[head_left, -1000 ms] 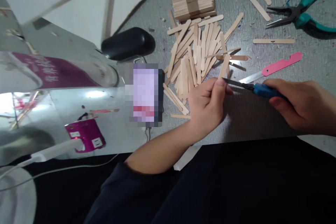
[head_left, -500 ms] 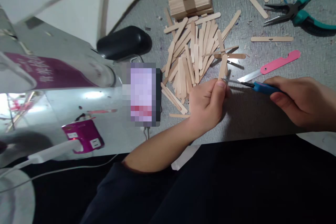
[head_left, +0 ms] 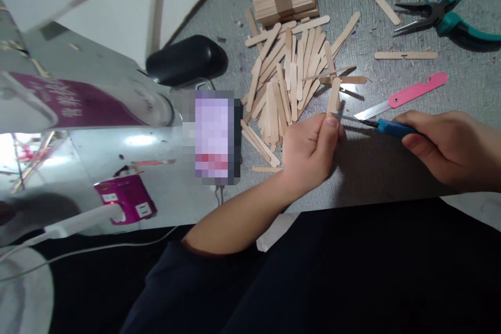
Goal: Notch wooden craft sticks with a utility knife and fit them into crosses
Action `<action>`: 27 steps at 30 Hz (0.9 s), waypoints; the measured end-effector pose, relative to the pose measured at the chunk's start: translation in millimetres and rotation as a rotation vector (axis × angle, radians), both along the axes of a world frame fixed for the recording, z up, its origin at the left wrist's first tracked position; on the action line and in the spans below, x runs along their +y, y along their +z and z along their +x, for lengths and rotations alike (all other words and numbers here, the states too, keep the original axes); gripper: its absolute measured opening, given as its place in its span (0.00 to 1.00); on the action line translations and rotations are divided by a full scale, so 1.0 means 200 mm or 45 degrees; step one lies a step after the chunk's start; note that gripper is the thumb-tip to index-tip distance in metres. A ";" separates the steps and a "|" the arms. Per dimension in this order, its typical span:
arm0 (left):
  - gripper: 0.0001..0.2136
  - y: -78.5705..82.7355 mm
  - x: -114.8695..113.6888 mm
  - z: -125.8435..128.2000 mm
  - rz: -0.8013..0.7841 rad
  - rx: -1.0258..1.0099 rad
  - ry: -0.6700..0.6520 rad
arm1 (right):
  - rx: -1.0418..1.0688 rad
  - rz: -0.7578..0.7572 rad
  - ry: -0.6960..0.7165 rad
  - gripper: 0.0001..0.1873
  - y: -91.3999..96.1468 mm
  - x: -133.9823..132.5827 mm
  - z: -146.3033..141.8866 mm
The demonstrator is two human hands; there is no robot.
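Observation:
Pinched upright between the thumb and fingers of my left hand is a wooden craft stick. My right hand grips a blue-handled tool with a thin metal blade. The blade meets the craft stick's edge just above my left thumb; whether it is a knife or a file I cannot tell. Just beyond my right hand lies a pink folding knife, its blade out. A loose pile of craft sticks spreads beyond my left hand, and a notched stick lies apart.
A banded block of craft sticks stands at the back. Green-handled pliers lie at the far right. Left of the pile are a blurred-out phone, a black case, a purple cup and a purple power adapter.
The whole view has shifted up slightly. Both hands keep nearly the same pose, with the blade still against the craft stick.

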State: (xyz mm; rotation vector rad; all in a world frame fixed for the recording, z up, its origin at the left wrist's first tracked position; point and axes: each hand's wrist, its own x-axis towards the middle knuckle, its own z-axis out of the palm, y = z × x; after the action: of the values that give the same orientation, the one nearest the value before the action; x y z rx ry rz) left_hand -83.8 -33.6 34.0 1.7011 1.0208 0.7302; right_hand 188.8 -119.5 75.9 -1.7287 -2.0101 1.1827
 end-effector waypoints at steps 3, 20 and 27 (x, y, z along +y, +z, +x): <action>0.27 0.00 0.02 0.00 0.017 0.016 -0.033 | -0.081 -0.039 -0.001 0.16 0.03 0.02 -0.01; 0.29 0.04 0.16 0.00 -0.818 -0.448 -0.165 | 0.058 -0.018 -0.037 0.25 0.01 0.05 0.02; 0.21 0.07 0.19 0.00 -1.085 -0.564 -0.312 | 0.038 -0.018 -0.053 0.24 0.05 0.05 0.00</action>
State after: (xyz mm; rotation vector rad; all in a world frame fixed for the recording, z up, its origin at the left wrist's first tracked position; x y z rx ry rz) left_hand -83.3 3.8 47.9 0.8470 0.6464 0.3879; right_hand 188.5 -108.7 86.2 -1.7406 -1.9438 1.2052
